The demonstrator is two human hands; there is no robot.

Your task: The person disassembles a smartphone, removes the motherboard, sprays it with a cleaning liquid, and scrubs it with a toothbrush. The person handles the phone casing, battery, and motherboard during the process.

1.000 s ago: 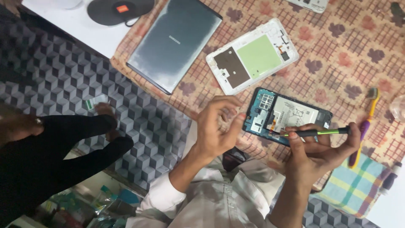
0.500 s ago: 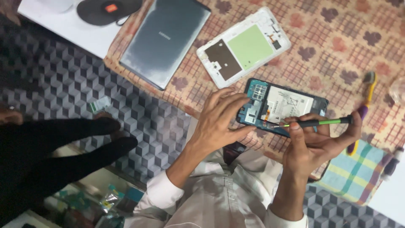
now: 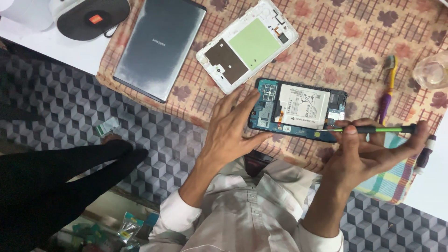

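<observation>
An opened tablet body [image 3: 298, 109] with a white battery and blue circuit board lies on the patterned cloth [image 3: 326, 42]. My left hand [image 3: 233, 128] rests flat against its left end, fingers spread, steadying it. My right hand [image 3: 368, 151] grips a green-and-black screwdriver [image 3: 373, 129], whose tip touches the board's lower edge near the right side. A white inner frame [image 3: 247, 46] with a green patch lies above, and a grey back cover [image 3: 161, 46] sits to its left.
A purple-and-yellow toothbrush [image 3: 387, 88] and a clear glass [image 3: 431, 72] lie at the right. A black round speaker [image 3: 91, 16] sits top left. A checked cloth [image 3: 389, 179] is under my right hand. Another person's dark-clad legs [image 3: 60, 172] stretch across the cube-patterned floor.
My left hand has gone from fingers curled over the tablet's left end to lying flat beside it. The screwdriver tip stays at the board's lower edge.
</observation>
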